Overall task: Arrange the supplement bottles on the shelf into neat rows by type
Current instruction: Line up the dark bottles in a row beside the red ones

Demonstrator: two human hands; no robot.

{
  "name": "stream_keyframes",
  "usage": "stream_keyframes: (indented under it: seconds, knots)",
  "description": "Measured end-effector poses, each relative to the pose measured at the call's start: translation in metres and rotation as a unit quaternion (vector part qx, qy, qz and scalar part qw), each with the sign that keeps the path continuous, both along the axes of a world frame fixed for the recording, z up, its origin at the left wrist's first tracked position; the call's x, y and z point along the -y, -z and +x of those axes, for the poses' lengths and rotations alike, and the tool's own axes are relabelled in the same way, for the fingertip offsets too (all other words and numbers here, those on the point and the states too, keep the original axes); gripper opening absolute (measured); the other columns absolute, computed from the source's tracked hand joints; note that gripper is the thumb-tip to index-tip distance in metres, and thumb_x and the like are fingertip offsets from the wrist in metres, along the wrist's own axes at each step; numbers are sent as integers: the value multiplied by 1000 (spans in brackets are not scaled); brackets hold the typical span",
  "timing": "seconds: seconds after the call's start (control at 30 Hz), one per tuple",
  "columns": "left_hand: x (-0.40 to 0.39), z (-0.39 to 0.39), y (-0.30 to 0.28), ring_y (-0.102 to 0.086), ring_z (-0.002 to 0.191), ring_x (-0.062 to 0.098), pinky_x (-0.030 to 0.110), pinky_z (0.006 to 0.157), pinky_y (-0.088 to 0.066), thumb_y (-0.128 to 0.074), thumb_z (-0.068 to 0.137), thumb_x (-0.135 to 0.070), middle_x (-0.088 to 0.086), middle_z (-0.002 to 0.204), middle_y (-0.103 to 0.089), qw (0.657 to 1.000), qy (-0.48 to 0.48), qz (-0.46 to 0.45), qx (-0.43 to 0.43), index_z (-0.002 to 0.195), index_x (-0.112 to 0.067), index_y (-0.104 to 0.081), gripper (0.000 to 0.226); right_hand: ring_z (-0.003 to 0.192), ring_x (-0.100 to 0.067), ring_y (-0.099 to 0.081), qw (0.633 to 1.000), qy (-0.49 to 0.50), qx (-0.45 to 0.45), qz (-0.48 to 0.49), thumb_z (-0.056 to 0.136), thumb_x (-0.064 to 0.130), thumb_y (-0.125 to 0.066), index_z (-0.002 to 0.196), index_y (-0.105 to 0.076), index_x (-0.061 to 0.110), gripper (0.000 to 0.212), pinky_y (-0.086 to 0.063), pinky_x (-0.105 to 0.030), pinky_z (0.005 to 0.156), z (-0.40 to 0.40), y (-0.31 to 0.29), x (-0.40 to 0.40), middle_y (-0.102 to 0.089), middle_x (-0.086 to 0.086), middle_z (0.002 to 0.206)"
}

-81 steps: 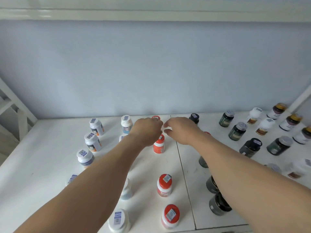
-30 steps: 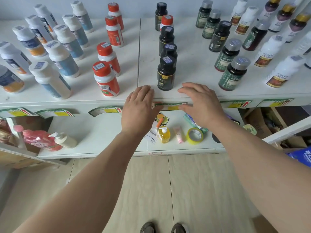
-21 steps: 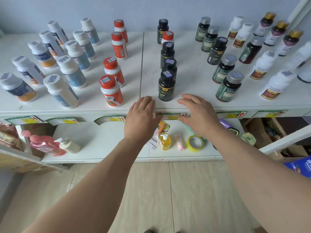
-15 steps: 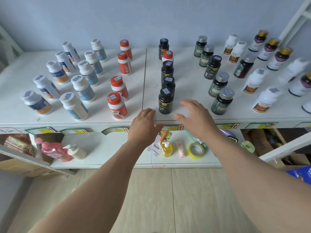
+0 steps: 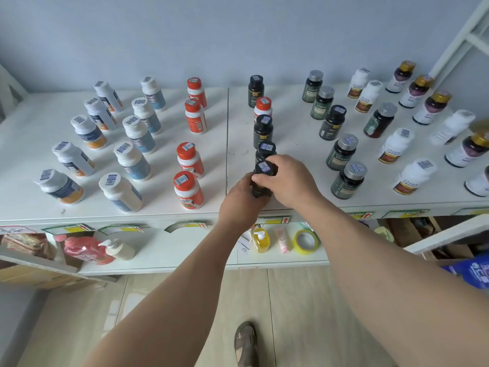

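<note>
Both hands grip the frontmost black bottle (image 5: 262,181) near the shelf's front edge. My left hand (image 5: 242,197) wraps its body from the left, and my right hand (image 5: 288,181) holds its cap and right side. Behind it runs a column of black bottles (image 5: 263,131) with one red-capped bottle (image 5: 262,108) among them. Red-capped orange bottles (image 5: 188,190) form a column to the left. White bottles with blue labels (image 5: 132,161) and orange labels (image 5: 72,158) fill the far left.
On the right of the white shelf (image 5: 26,207) stand green grey-capped bottles (image 5: 348,181), white bottles (image 5: 412,177) and gold-capped bottles (image 5: 419,90). The lower shelf holds a yellow bottle (image 5: 260,239), a tape roll (image 5: 307,241) and a pink refill pouch (image 5: 82,251).
Both hands rose from the shelf's front edge and closed around the frontmost black bottle. The camera tilted up a little.
</note>
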State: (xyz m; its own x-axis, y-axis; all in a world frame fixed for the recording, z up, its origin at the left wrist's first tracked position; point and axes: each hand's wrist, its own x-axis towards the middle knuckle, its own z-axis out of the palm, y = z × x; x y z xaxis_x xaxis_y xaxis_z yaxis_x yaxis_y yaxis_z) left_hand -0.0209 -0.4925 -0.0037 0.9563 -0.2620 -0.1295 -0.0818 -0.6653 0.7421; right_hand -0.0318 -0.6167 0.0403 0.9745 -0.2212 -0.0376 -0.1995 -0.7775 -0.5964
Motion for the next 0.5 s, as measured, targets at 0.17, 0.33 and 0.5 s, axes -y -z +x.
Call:
stream_keyframes:
  seconds: [0.17, 0.33, 0.5]
  knots:
    - [-13, -1, -12, -58, 101, 9, 25, 84, -43, -69, 83, -34, -13, 110, -65, 996, 35, -70, -43, 125, -29, -56, 44, 83, -15, -60, 999, -3, -10, 45, 78, 53, -70, 95, -69, 25, 33, -46, -30, 68, 0, -25, 11, -66, 8, 86]
    - [-19, 1, -27, -64, 106, 5, 33, 101, -47, -75, 81, -32, -11, 109, -72, 977, 84, -161, -115, 122, -25, -62, 43, 74, -10, -57, 999, 15, 5, 52, 76, 59, -70, 88, -68, 27, 34, -37, -23, 56, 1, -46, 14, -62, 11, 78]
    - [-19, -3, -40, -66, 103, 2, 16, 88, -46, -76, 83, -23, -7, 110, -72, 959, 84, -213, -165, 123, -18, -62, 43, 66, -9, -56, 998, 17, -6, 57, 76, 60, -70, 81, -69, 22, 38, -36, -28, 54, -1, -52, 18, -60, 9, 68]
